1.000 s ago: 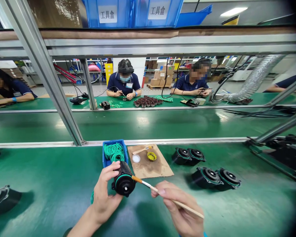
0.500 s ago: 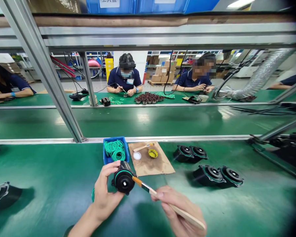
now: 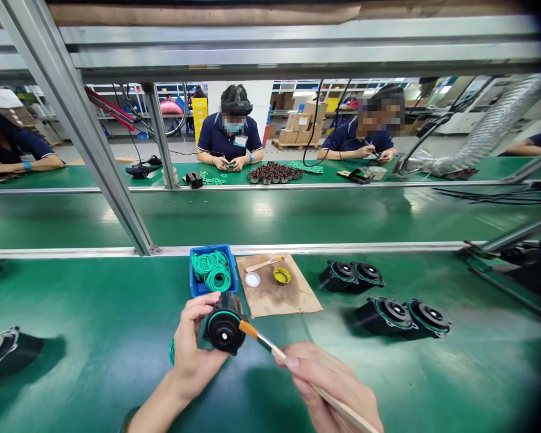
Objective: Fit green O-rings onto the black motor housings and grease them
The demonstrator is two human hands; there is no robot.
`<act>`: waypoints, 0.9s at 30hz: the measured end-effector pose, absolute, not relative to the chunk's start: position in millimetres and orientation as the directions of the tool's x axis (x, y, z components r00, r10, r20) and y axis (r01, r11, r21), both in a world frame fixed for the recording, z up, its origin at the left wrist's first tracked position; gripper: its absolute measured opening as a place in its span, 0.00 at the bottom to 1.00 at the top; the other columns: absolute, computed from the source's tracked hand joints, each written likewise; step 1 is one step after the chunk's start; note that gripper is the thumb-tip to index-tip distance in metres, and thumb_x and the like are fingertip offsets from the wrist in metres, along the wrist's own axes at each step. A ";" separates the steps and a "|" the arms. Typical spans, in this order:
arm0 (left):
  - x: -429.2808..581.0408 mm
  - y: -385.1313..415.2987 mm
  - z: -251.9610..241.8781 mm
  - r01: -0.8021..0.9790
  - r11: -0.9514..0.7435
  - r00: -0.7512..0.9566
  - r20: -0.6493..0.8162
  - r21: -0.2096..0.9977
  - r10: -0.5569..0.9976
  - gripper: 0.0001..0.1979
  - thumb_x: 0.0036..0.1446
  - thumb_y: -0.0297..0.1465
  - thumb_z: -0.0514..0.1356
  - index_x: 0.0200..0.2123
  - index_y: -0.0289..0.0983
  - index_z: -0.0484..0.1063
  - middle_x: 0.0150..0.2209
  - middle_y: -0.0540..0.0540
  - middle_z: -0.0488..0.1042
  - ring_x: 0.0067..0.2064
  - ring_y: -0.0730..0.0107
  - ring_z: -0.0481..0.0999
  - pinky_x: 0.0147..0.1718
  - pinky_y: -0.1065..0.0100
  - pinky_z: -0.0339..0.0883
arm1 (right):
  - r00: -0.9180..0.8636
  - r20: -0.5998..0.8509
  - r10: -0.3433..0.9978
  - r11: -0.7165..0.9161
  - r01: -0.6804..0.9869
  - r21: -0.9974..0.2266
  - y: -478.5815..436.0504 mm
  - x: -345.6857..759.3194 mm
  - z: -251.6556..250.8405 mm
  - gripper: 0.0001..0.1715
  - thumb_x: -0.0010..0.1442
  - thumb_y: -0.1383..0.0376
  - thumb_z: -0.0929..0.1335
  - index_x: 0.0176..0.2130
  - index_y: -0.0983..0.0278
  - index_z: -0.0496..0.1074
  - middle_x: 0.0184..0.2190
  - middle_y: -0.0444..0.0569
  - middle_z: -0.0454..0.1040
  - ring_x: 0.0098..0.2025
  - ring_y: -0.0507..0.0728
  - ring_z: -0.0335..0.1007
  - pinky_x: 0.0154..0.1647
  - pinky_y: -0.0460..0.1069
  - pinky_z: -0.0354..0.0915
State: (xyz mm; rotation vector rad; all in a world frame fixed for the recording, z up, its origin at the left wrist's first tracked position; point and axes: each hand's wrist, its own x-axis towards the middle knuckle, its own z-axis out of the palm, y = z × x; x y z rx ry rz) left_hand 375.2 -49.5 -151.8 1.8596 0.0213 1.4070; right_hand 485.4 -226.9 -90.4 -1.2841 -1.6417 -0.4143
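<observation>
The left hand (image 3: 190, 352) is held up with its palm turned to the right. Its digits curl round from above and below in a firm clasp. Its bare forearm (image 3: 155, 404) comes in from the bottom edge, slanting up and to the right. The right hand (image 3: 331, 385) sits lower and further right, knuckles up. Its fingertips (image 3: 291, 361) are pinched together and point towards the left hand, and its wrist is cut off by the frame.

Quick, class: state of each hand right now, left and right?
Left hand: closed, holding the motor.
Right hand: closed, holding the brush, whose tip is at the motor.
</observation>
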 end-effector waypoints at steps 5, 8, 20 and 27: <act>374.4 -48.7 -151.3 -0.436 -0.680 0.359 0.807 0.590 0.469 0.33 0.43 0.25 0.72 0.48 0.35 0.58 0.49 0.36 0.67 0.53 0.63 0.72 0.52 0.64 0.69 | 0.010 0.825 0.566 0.325 0.916 -0.234 -232.9 481.0 -91.9 0.20 0.57 0.80 0.61 0.48 0.69 0.65 0.33 0.53 0.73 0.39 0.52 0.72 0.39 0.47 0.72; 374.9 -48.2 -151.9 -0.444 -0.680 0.355 0.811 0.583 0.464 0.32 0.43 0.25 0.72 0.48 0.35 0.58 0.49 0.36 0.67 0.53 0.63 0.72 0.51 0.64 0.69 | -0.019 0.812 0.583 0.307 0.931 -0.199 -236.3 477.0 -91.9 0.18 0.57 0.79 0.61 0.47 0.69 0.65 0.34 0.53 0.74 0.39 0.51 0.73 0.40 0.46 0.72; 374.9 -51.6 -155.3 -0.359 -0.699 0.380 0.781 0.619 0.496 0.33 0.44 0.36 0.73 0.47 0.36 0.58 0.46 0.38 0.68 0.49 0.62 0.74 0.46 0.63 0.71 | -0.038 0.829 0.557 0.193 0.978 -0.085 -233.5 472.6 -92.9 0.17 0.58 0.78 0.61 0.47 0.69 0.64 0.33 0.53 0.75 0.40 0.51 0.74 0.40 0.46 0.72; 373.9 -51.0 -157.4 -0.317 -0.689 0.384 0.752 0.652 0.535 0.33 0.42 0.36 0.73 0.46 0.36 0.58 0.45 0.40 0.67 0.47 0.63 0.73 0.44 0.63 0.70 | -0.061 0.828 0.557 0.111 0.994 -0.001 -236.2 468.6 -99.1 0.11 0.62 0.74 0.61 0.45 0.69 0.66 0.32 0.52 0.76 0.37 0.52 0.75 0.38 0.46 0.73</act>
